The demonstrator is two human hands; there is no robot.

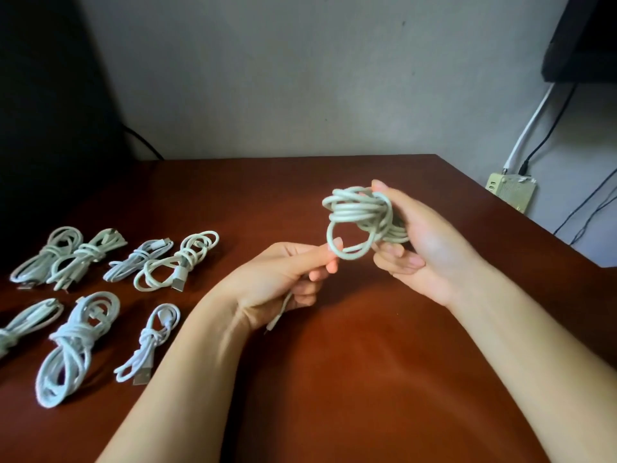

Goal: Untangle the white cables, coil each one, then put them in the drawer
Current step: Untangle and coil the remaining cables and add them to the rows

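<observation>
A white cable (pixel 359 213), wound into a bunch of loops, is held above the brown table (pixel 367 362). My right hand (pixel 424 242) grips the bunch from the right, thumb on top. My left hand (pixel 287 275) pinches the lowest loop between thumb and forefinger, and the cable's free end with a small plug (pixel 275 320) hangs out below its palm. Several coiled white cables lie in two rows on the table's left side, among them a thick coil (pixel 71 345) and a thin one with a USB plug (pixel 148 342). No drawer is in view.
The table's right edge runs diagonally behind my right hand. Beyond it, a yellowish power strip (pixel 510 192) sits by the wall with white and black cords running up. A dark shape stands at the back left.
</observation>
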